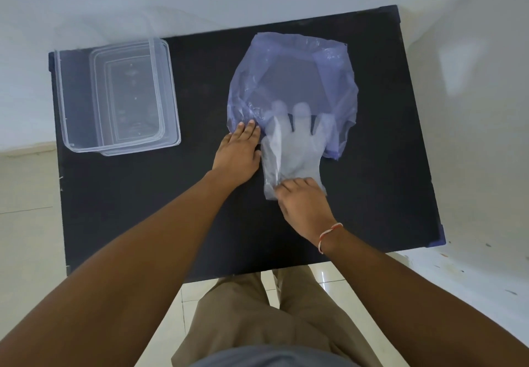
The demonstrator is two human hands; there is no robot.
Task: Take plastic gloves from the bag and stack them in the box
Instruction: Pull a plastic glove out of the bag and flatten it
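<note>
A translucent purple plastic bag [297,68] lies flat on the black table [143,209], right of centre. A clear plastic glove [297,149] sticks halfway out of the bag's near opening, its fingertips still under the bag's edge. My left hand [237,154] lies flat with its fingers pressing the bag's near-left edge. My right hand [303,203] pinches the glove's cuff at the near end. The clear plastic box [83,100] stands at the table's far left with nothing visible inside it.
A clear lid [169,91] lies under or beside the box, jutting out on its right side. The table stands against a white wall, with tiled floor on both sides. My legs in khaki trousers are at the table's near edge.
</note>
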